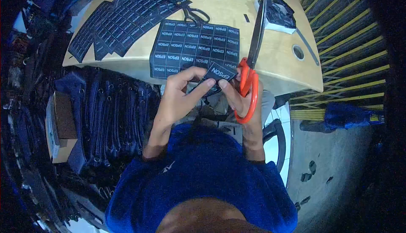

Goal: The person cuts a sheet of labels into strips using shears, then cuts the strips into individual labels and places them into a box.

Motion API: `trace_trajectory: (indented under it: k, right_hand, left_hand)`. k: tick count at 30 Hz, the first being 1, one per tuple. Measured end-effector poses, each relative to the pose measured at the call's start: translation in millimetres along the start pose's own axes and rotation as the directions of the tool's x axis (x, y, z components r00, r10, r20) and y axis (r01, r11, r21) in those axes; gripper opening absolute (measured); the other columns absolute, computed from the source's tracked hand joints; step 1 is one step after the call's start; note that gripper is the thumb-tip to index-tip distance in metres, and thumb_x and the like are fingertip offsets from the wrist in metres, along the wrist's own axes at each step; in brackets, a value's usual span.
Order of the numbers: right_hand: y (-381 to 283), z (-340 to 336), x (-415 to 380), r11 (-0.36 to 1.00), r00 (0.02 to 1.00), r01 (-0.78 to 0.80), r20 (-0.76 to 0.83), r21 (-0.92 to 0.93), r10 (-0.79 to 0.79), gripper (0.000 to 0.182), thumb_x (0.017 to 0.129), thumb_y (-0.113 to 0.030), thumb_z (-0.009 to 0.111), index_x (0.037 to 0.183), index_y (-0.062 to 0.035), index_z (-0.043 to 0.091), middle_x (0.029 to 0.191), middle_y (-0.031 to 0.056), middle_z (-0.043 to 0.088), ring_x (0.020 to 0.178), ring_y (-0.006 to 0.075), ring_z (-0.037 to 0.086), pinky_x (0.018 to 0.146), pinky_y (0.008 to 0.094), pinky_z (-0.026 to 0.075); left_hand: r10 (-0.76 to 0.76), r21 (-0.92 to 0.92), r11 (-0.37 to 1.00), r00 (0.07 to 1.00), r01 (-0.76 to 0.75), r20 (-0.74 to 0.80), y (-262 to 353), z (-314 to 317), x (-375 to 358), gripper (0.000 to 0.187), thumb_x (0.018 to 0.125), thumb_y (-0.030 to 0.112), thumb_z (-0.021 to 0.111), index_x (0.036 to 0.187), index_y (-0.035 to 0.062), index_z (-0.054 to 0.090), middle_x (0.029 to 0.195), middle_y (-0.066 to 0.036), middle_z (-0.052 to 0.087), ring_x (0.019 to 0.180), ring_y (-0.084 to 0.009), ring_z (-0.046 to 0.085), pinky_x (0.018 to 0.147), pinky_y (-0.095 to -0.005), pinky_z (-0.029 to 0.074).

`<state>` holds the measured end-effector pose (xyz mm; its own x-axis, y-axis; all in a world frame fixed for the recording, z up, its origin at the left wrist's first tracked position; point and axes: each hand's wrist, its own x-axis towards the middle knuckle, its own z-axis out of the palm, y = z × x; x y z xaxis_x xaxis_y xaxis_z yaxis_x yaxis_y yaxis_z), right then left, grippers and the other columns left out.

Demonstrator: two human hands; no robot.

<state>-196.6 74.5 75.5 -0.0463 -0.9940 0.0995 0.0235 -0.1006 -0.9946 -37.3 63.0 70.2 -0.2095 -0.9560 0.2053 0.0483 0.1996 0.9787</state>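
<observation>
Between my two hands is a small black label [222, 73] with white EPSON lettering. My left hand [179, 91] pinches its left side between thumb and fingers. The thumb of my right hand [243, 102] presses the label's lower edge. That same hand carries scissors [253, 59] with orange handles, their blades pointing up and away from me and looking closed. Just beyond the label, a black sheet [194, 42] printed with rows of EPSON labels lies at the table's near edge, partly covered by my fingers.
More printed sheets [122, 26] overlap on the table's [262, 47] left. Black-handled scissors [195, 16] rest above the near sheet. Cut black pieces [281, 13] are piled on a white box at right. Dark straps [114, 119] hang at left beside a cardboard box [61, 123].
</observation>
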Motion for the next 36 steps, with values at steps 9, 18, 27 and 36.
trace_trajectory:
  k: [9, 18, 27, 36]
  right_hand:
    - [-2, -5, -8, 0.999, 0.999, 0.023, -0.028, -0.041, -0.024, 0.023, 0.076, -0.013, 0.071, 0.073, -0.0013, 0.051, 0.058, -0.0046, 0.043, 0.053, 0.0035, 0.036, 0.046, 0.0205, 0.030]
    - [-1, -7, -11, 0.997, 0.996, 0.044, -0.071, -0.070, -0.049, 0.024, 0.075, -0.015, 0.072, 0.074, -0.0006, 0.053, 0.058, -0.0027, 0.045, 0.053, 0.0053, 0.038, 0.046, 0.0214, 0.032]
    - [-2, -5, -12, 0.993, 0.989, 0.099, -0.105, -0.069, -0.106, 0.024, 0.075, -0.015, 0.072, 0.073, -0.0017, 0.053, 0.056, -0.0027, 0.045, 0.052, 0.0047, 0.038, 0.046, 0.0208, 0.031]
    - [-7, -2, -14, 0.998, 0.990, 0.050, -0.128, -0.028, -0.053, 0.024, 0.075, -0.016, 0.072, 0.071, -0.0022, 0.053, 0.056, -0.0024, 0.046, 0.051, 0.0043, 0.039, 0.045, 0.0208, 0.030]
  left_hand:
    - [-0.150, -0.114, 0.982, 0.989, 0.150, 0.009, 7, 4, -9, 0.014, 0.081, 0.001, 0.063, 0.095, -0.0018, 0.062, 0.079, 0.001, 0.060, 0.073, -0.0035, 0.051, 0.064, -0.0192, 0.042]
    - [-0.123, -0.150, 0.981, 0.992, 0.121, -0.004, 9, 8, -13, 0.020, 0.078, -0.002, 0.064, 0.098, -0.0036, 0.060, 0.087, -0.006, 0.065, 0.078, -0.0059, 0.057, 0.068, -0.0199, 0.046]
    - [-0.074, -0.142, 0.987, 0.997, 0.073, 0.000, 4, 7, -15, 0.026, 0.076, -0.006, 0.066, 0.100, -0.0067, 0.058, 0.090, -0.010, 0.065, 0.082, -0.0098, 0.061, 0.072, -0.0218, 0.049]
    - [-0.093, -0.191, 0.977, 0.995, 0.098, 0.039, 9, 7, -16, 0.026, 0.075, -0.007, 0.066, 0.100, -0.0070, 0.058, 0.089, -0.010, 0.065, 0.082, -0.0099, 0.061, 0.072, -0.0221, 0.049]
